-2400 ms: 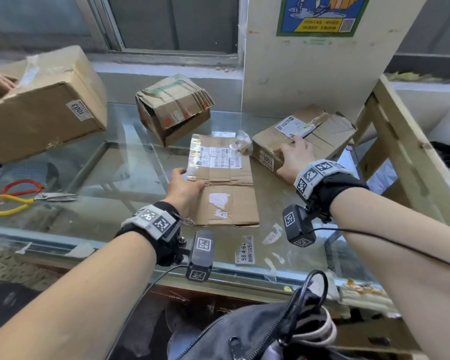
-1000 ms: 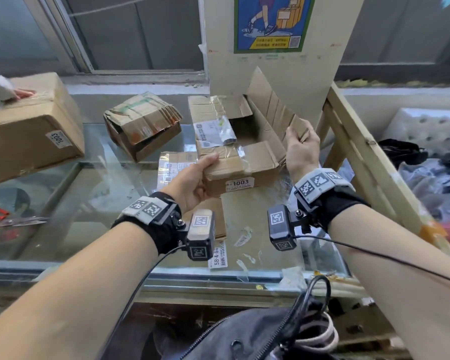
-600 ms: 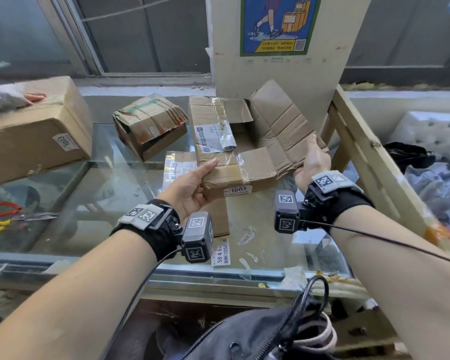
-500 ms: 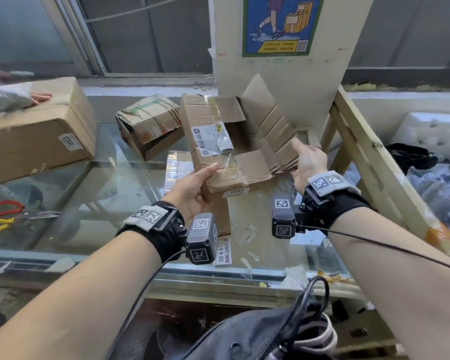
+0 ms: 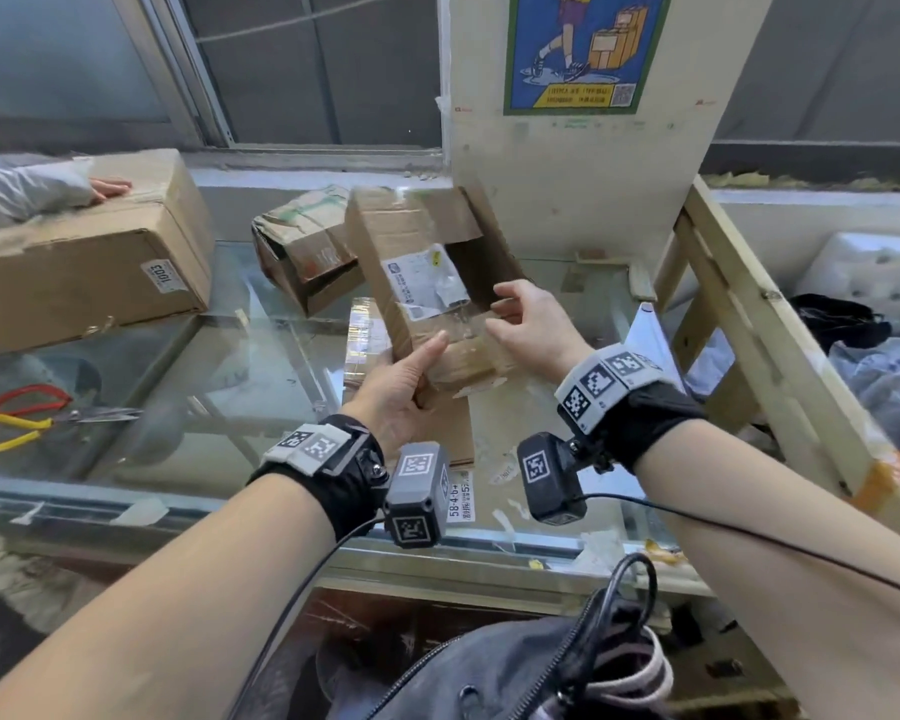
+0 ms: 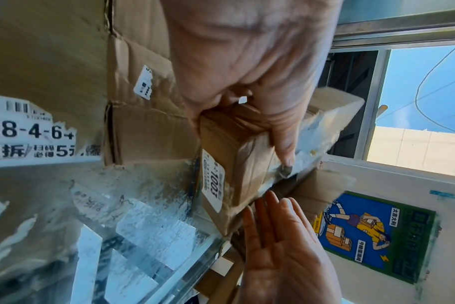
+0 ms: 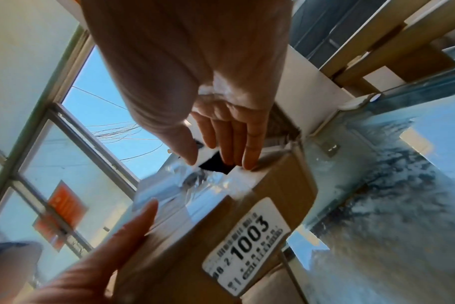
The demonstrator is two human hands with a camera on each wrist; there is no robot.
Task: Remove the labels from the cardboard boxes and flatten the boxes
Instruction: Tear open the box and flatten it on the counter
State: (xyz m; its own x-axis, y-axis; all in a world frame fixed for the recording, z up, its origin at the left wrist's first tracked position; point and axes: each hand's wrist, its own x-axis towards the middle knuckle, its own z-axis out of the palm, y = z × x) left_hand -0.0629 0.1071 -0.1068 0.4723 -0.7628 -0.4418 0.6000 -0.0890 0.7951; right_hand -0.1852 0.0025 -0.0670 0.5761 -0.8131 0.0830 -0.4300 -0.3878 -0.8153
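Observation:
I hold a small opened cardboard box [image 5: 411, 241] tilted on end above the glass table [image 5: 240, 356]. My left hand [image 5: 401, 381] grips its lower corner from beneath, thumb lying on the taped face [image 6: 281, 144]. A white shipping label [image 5: 422, 283] under clear tape sits on that face, and a "1003" sticker [image 7: 247, 255] is on the end panel [image 6: 213, 185]. My right hand [image 5: 531, 324] is beside the box's open side; in the right wrist view its straight fingers [image 7: 231, 148] touch the taped rim, holding nothing.
A flattened box [image 5: 365, 330] lies on the glass under my hands. Behind are a crushed box [image 5: 302, 252] and a large box [image 5: 84, 262] with another person's hand [image 5: 105, 187] on it. Scissors [image 5: 48, 413] lie left; a wooden frame [image 5: 749, 314] stands right.
I lifted the box off the table and turned it on end. My right hand let go of the far flap and came round to the near taped rim.

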